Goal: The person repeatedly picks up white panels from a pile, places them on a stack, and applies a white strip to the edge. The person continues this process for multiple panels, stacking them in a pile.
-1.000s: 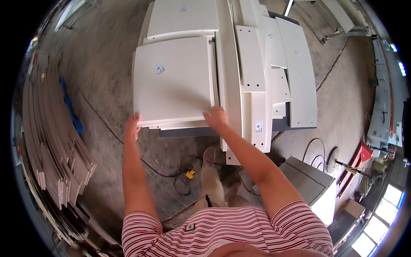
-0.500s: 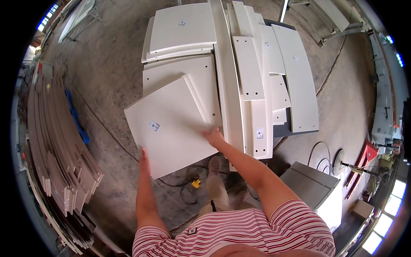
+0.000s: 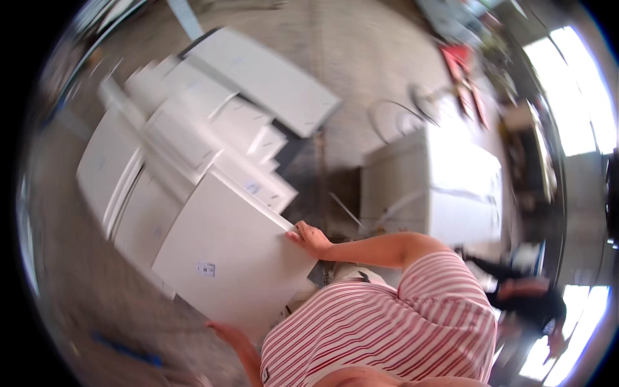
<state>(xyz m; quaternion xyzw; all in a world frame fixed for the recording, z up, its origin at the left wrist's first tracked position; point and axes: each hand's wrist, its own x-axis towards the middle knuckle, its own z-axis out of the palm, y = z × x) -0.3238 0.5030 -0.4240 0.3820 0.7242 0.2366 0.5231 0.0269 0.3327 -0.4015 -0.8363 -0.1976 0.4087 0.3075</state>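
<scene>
I hold a large white panel with a small printed label, tilted in front of my body. My right hand is closed over its right edge, thumb on top. At its lower left edge my left hand grips from the side; most of its fingers are hidden. Beyond the panel lies a stack of white boards in several sizes, some long and narrow, some with holes along the ends. The held panel overlaps part of this stack, and I cannot tell whether it still touches it.
A pale boxy unit stands to the right, with cables on the floor behind it. Farther back is a red pallet jack. Another person in dark clothing is at the right. A blue object lies lower left.
My view has swung to the right, blurring the surroundings. The panel has come closer to my body, and my right hand has gone from lying at its right edge to gripping it.
</scene>
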